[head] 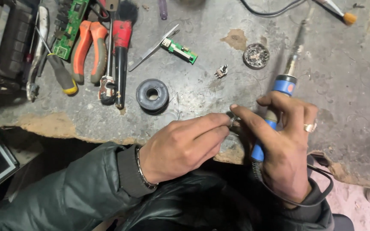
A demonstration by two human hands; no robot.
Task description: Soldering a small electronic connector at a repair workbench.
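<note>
A blue-handled soldering iron (275,107) is held tilted, tip pointing away. A tiny metal part (234,121) is pinched at the bench edge.

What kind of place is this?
Probably an electronics repair bench. The right hand holds a soldering iron, and a solder spool, circuit board and pliers lie on the worn table.
</note>
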